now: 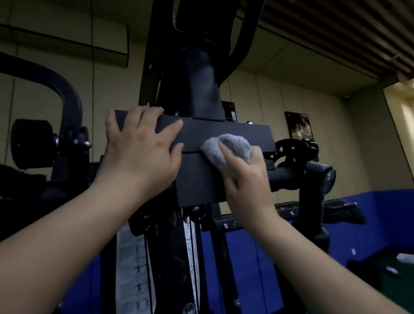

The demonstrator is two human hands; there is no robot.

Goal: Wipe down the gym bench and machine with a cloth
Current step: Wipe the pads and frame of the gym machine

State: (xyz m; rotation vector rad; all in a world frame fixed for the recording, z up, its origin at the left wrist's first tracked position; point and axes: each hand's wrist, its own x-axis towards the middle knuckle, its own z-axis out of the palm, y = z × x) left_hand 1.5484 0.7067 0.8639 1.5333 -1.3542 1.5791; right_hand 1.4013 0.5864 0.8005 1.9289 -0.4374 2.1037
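Up close against the tall black steel gym machine (194, 60), both bare hands were raised to a flat black metal plate (195, 178) mounted across its upright column. The left hand (141, 148) lay spread over the plate's left end, palm down; its fingers (150, 112) hooked over the top edge and the thumb (176, 147) reached rightward along the plate's face. It held nothing, only pressed on the metal.

Just right of that thumb, the right hand (244, 175) gripped a small crumpled grey cloth (228, 147), bunched under the curled fingers and pushed against the plate where a horizontal seam crossed it. The cloth bulged out above and to the left of the knuckles, touching the metal.

Beyond the right hand, a thick black padded roller bar (296, 177) stuck out sideways, ending in a round cap, with a black pulley wheel (289, 149) just above it. Below both wrists, a white exercise chart with small drawn figures (132, 273) hung down the column beside dark cables. Further left of the left hand curved a black tubular arm (60, 91) and a round dark pad (31, 143). Blue padded wall panels (243, 266) stood low behind the machine, under beige walls; a dark framed picture (298, 127) hung far right.
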